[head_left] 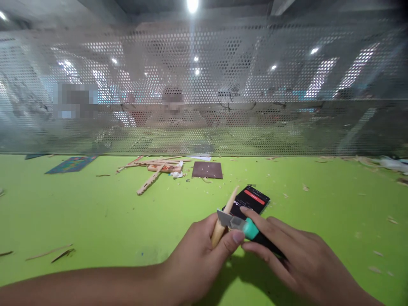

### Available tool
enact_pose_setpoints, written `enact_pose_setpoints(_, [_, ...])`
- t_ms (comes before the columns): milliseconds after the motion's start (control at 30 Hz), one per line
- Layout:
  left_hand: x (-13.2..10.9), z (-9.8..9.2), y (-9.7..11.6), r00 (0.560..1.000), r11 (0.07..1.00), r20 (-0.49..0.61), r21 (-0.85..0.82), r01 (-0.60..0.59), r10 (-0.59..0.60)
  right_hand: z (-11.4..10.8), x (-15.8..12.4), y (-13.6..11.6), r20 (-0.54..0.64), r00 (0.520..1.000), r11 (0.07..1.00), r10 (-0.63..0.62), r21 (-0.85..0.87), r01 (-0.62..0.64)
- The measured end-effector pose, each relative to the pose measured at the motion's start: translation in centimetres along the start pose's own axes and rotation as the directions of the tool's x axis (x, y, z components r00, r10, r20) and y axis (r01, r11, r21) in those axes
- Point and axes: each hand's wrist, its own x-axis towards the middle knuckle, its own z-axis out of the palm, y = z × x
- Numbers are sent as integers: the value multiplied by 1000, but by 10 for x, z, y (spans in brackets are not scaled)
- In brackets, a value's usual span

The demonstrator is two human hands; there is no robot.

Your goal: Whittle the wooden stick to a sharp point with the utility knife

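Pale wood — I had the stick [230,204] gripped in the fingers of my left hand [200,250] above the surface [111,225], its long axis pointing away and slightly right — while my right hand [296,253], fingers closed round the knife [251,229], held the blade [224,218] across it.

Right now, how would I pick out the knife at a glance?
Over the green table, find the right hand, which grips the knife. Its grey blade crosses the pale stick in the left hand. A turquoise section between blade and black handle sets it apart from that plain stick and the flat black phone beyond.
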Motion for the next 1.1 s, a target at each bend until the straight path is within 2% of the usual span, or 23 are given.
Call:
enact_pose_setpoints(67, [0,-1,0,1000,1000,14,-18,-17,17,0,2,6,-4,1000,1000,-12,27,12])
enact_pose_setpoints(167, [-1,-2,-1,999,1000,31,5,9,-9,-3,7,10,50,998,995,-43,93,38])
enact_pose_setpoints(333, [-1,-3,-3,999,1000,43,23,-11,10,-7,9,4,83,994,972,-77,227,56])
enact_pose_setpoints(467, [1,0,-2,1000,996,-9,93,-5,6,-1,2,-2,74,997,989,3,146,-14])
enact_pose_setpoints(600, [2,3,-4,1000,998,-17,51,-24,25,5,-4,-3,29,998,998,49,48,-51])
enact_pose_setpoints(700, [1,3,-5,999,998,-3,43,-42,42,6,-4,1,15,998,997,62,44,-62])
enact_pose_setpoints(867, [0,0,-2,999,991,-9,127,33,-32,2,0,11,-37,995,994,87,66,-85])
enact_pose_setpoints(1000, [-1,0,-1,1000,990,10,137,26,-28,0,2,11,11,997,992,77,96,-78])
enact_pose_setpoints(1100, [-2,0,-2,1000,988,16,153,0,-2,-4,7,7,66,998,990,13,136,-21])
